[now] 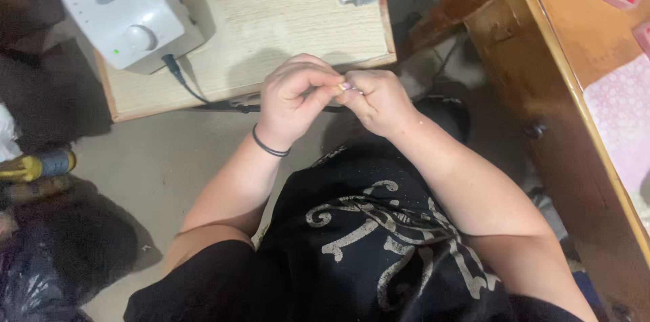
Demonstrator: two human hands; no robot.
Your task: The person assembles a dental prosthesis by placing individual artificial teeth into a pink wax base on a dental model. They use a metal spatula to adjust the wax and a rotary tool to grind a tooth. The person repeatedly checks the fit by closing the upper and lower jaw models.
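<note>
Small pinkish piece (346, 86), frame centre, pinched between both my hands.
Left hand (292, 102) and right hand (379, 100) curl closed on it; 1 slip could drop it onto the floor (156, 159).

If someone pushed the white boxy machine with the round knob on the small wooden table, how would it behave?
The white boxy machine with the round knob looks squat and flat-based, so it would probably slide, not tip. The black cable plugged into its side would likely drag along. Its smooth casing may be slippery on the small wooden table.
</note>
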